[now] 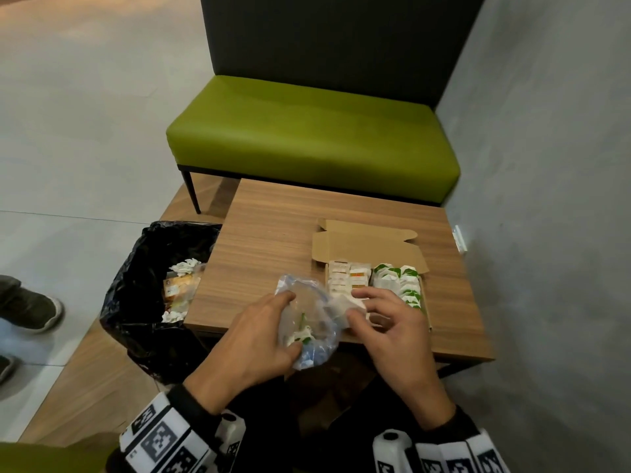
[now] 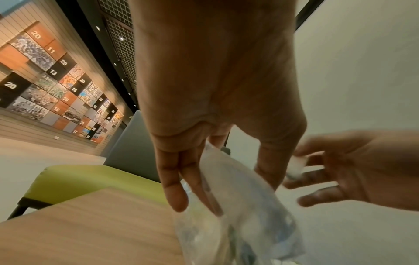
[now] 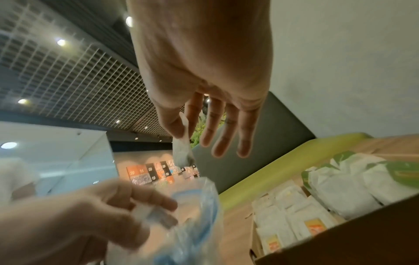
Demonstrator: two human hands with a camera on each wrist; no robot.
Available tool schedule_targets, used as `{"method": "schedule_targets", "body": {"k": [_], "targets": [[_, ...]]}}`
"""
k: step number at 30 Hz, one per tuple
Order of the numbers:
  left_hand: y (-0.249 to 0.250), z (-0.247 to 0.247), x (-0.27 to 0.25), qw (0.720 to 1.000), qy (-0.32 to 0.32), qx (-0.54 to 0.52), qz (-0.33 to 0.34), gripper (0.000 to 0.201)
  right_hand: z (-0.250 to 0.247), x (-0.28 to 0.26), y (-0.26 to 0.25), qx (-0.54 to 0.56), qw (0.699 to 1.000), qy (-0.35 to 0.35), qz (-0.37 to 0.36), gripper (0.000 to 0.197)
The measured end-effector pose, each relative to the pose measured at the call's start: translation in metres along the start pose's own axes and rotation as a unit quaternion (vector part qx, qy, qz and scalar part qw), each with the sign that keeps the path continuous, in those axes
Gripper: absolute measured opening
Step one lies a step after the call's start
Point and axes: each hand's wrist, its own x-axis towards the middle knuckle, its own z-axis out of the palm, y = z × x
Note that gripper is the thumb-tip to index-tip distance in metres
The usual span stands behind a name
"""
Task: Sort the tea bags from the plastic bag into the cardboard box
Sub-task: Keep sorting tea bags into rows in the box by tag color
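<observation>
Left hand [image 1: 254, 339] gripped the plastic bag [image 1: 309, 322] at the table's [image 1: 273, 213] near edge, right hand [image 1: 386, 322] pinched one tea bag [image 3: 182, 152] with other fingers spread; best carried straight to its matching row in the cardboard box [image 1: 370, 247], bag held steady.

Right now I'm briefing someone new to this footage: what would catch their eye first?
Probably the two hands at the table's near edge: the left hand grips a clear plastic bag, and the right hand pinches a white tea bag. Just behind sits the open cardboard box with tea bags in rows; farther back stands a bright green bench.
</observation>
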Motion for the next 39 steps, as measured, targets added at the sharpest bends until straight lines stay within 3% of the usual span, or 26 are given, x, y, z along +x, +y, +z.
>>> {"method": "schedule_targets", "body": {"k": [5,11,14,21,24,26,29,34,39], "targets": [[-0.012,-0.009,0.029,0.998,-0.027,-0.018,-0.061,0.085,-0.035,-0.008,-0.009,0.104,0.993,0.046,0.013,0.012],[-0.038,-0.003,0.073,0.994,-0.059,-0.010,-0.094,0.087,-0.062,-0.013,-0.024,0.133,0.985,0.106,-0.014,0.010],[-0.047,0.003,0.080,0.994,-0.060,0.009,-0.089,0.082,-0.065,-0.014,-0.020,0.112,0.990,0.089,-0.001,0.014],[-0.033,0.011,0.067,0.995,0.040,0.081,-0.034,0.081,-0.046,-0.013,0.005,0.111,0.992,-0.030,0.060,0.015],[-0.004,0.006,0.042,0.994,0.066,-0.051,0.066,0.068,-0.041,-0.015,0.009,0.101,0.989,-0.085,0.070,0.019],[0.020,0.009,0.024,0.972,-0.004,-0.205,0.117,0.052,-0.039,-0.016,0.010,0.099,0.987,-0.110,0.068,0.018],[0.037,0.022,0.007,0.947,-0.082,-0.276,0.142,0.032,-0.036,-0.017,0.009,0.102,0.983,-0.140,0.062,0.012],[0.043,0.029,-0.006,0.919,-0.050,-0.383,0.080,0.008,-0.043,-0.030,0.011,0.136,0.974,-0.149,0.101,0.017],[0.052,0.027,-0.018,0.874,0.002,-0.485,0.043,0.010,-0.031,-0.051,0.014,0.073,0.957,-0.251,0.126,0.041]]}}
